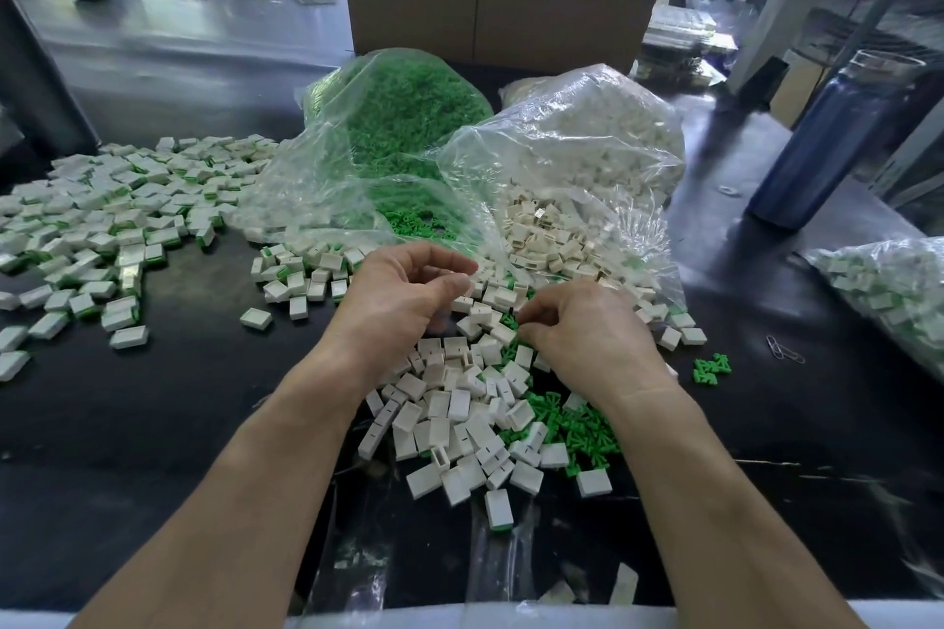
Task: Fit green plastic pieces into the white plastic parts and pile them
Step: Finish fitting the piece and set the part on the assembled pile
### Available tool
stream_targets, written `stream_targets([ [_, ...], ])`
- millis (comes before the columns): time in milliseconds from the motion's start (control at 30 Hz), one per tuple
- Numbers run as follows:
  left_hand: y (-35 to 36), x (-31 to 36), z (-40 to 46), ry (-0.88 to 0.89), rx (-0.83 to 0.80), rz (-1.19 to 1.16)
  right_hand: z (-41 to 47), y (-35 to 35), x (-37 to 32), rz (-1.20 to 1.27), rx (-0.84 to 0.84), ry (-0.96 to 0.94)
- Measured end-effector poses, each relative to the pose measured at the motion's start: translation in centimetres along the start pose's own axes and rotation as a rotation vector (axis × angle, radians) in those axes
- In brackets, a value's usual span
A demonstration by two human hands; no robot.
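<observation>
black table (pixel 179 424), fingers (pixel 454 278) curled

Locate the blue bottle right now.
In the head view the blue bottle stands upright at the far right of the dark table, right of the clear bag of white parts and beyond the paper clips.

Two bare forearms reach in from the lower edge of the view, without sleeves, watch or bands at the wrists. The left hand (pixel 403 296) and the right hand (pixel 587 332) wear no gloves and no rings. Knuckles and wrist creases show plainly on both.
</observation>
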State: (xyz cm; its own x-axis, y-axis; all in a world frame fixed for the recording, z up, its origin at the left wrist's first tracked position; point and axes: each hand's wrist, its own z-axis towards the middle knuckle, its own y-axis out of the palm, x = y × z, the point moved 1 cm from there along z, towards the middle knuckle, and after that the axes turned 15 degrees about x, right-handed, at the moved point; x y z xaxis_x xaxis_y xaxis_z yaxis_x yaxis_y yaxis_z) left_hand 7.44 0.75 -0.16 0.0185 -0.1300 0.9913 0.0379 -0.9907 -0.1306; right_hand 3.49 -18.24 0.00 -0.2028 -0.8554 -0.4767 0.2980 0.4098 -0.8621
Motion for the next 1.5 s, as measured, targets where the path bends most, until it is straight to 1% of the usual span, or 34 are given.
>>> stream_targets([
  [133, 0.1, 0.1, -0.1, -0.058, -0.008, -0.059, 0.2, 0.3, 0.0, -0.064, -0.010, 0.011],
  [233, 0.2, 0.2, -0.1, -0.078, -0.010, -0.094, 0.2, 0.4, 0.1, -0.062, -0.007, 0.016],
  [367, 0.2, 0.2, -0.2, -0.081, -0.005, -0.096, 0.1, 0.4, 0.3, -0.031, -0.016, 0.015],
  [767, 0.4, 0.2, -0.2, -0.079, -0.029, -0.095, 0.1, 0.1, 0.1, -0.036, -0.029, -0.014],
  [1000, 0.3, 0.0, -0.1, -0.070, -0.040, -0.078, -0.2, -0.2, 0.1, 0.051, 0.003, -0.027],
  [1133, 0.3, -0.1, 0.0, -0.068, -0.047, -0.083, -0.2, 0.1, 0.7, 0.185, 0.017, -0.030],
  [1233, 0.3, -0.2, 0.0, -0.068, -0.055, -0.095, -0.3, 0.5, 0.8, 0.405, 0.020, 0.013],
  [1367, 0.4, -0.1, 0.0, -0.066, -0.067, -0.138, -0.5, 0.4, 0.2, 0.729, 0.078, 0.051],
  [1433, 0.5, 0.0, -0.1, -0.061, -0.075, -0.153, -0.6, 0.3, -0.2, 0.827, 0.096, 0.045],
  [1500, 0.6, 0.0, -0.1, -0.045, -0.089, -0.157, -0.7, 0.3, -0.4, 0.875, 0.120, 0.030],
])
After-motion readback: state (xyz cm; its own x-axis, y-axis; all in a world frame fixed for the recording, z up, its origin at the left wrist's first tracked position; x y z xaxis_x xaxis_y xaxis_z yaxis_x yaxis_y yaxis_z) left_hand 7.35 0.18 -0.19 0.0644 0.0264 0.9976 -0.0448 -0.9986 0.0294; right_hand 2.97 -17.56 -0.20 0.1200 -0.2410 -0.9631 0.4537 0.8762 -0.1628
